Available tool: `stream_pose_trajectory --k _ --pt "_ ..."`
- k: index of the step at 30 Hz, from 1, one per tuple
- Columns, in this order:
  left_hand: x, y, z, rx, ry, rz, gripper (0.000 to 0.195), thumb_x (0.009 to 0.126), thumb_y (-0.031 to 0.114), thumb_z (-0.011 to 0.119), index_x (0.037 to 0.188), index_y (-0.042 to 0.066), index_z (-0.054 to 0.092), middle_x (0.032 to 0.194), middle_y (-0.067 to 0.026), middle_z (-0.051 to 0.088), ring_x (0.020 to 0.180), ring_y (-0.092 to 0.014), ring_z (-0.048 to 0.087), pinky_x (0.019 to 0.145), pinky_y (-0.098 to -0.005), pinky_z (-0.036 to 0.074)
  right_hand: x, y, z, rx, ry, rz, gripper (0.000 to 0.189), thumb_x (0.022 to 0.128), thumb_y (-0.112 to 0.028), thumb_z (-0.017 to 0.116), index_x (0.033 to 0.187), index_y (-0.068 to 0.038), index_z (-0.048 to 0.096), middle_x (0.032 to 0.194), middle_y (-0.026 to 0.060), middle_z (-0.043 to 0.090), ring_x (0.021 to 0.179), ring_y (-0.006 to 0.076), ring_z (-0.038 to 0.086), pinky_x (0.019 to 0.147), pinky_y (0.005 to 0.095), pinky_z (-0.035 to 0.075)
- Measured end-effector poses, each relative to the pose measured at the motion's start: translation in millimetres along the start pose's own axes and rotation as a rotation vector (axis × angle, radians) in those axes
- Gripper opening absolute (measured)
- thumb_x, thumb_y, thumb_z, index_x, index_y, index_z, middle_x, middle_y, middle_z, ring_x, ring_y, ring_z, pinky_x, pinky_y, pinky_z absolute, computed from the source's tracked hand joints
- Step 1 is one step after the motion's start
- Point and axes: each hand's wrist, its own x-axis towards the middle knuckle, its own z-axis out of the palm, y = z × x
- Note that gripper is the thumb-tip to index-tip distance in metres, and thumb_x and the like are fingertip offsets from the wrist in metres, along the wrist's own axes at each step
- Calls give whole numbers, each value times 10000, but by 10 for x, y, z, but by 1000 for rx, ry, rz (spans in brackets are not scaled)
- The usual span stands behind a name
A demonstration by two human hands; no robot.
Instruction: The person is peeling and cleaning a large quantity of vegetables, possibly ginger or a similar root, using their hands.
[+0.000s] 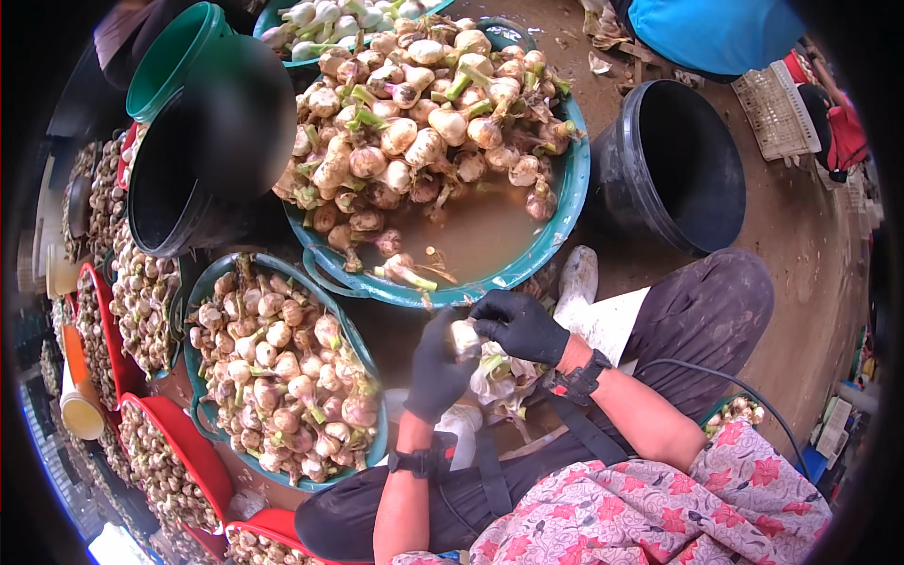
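A pale garlic bulb point(465, 337) is held between my two black-gloved hands. My left hand point(439, 367) grips it from the left, its fingers curled around the side. From the right, the bent fingertips of my right hand point(521, 326) touch the bulb's upper part; my fingers hide some of it. Just below my hands, loose garlic skins and leaf scraps point(496, 381) lie between my legs. Beyond them stands a large green tub point(575, 191), heaped with garlic bulbs point(417, 134) above muddy water.
A second green tub point(378, 431) of bulbs stands to my left. Black buckets point(639, 176) point(159, 240) flank the big tub. Red basins point(187, 441) of garlic line the far left. A person in blue point(713, 32) is at the upper right, near a white crate point(780, 113).
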Motion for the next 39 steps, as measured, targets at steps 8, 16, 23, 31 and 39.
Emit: stream_pose_trajectory --k 8,16,23,31,39 --pt "-73 44 136 145 117 -76 387 725 84 750 1053 -35 584 934 -107 661 837 -110 615 714 -272 507 9 155 39 -215 22 126 117 759 -99 656 775 12 625 689 195 602 622 281 573 616 379 453" --pt "-155 119 255 -269 -10 -53 494 687 -42 695 1157 -37 544 1080 -95 618 990 -169 596 856 -296 497 55 506 16 -121 -128 334 156 786 -116 604 770 38 617 666 187 604 582 222 543 589 385 443" --pt "-121 -107 24 -591 -62 -226 473 706 64 641 1154 -41 535 1095 -140 616 981 -222 626 866 -340 519 21 316 30 -255 187 117 147 826 -117 625 893 8 586 799 220 634 774 407 606 660 428 473" --pt "-69 102 -109 -590 -16 -209 511 711 163 568 1174 -46 527 1093 -139 617 995 -228 619 869 -331 513 106 -91 -453 -408 -196 32 140 791 -120 608 900 -54 668 811 147 646 766 342 626 689 398 494" --pt "-48 49 -101 -483 -58 -123 667 713 272 593 1279 -50 445 1165 -149 556 1059 -232 571 904 -342 487 45 -402 -229 -343 -128 -340 138 724 -129 689 844 -61 677 818 97 629 774 287 613 693 388 493"
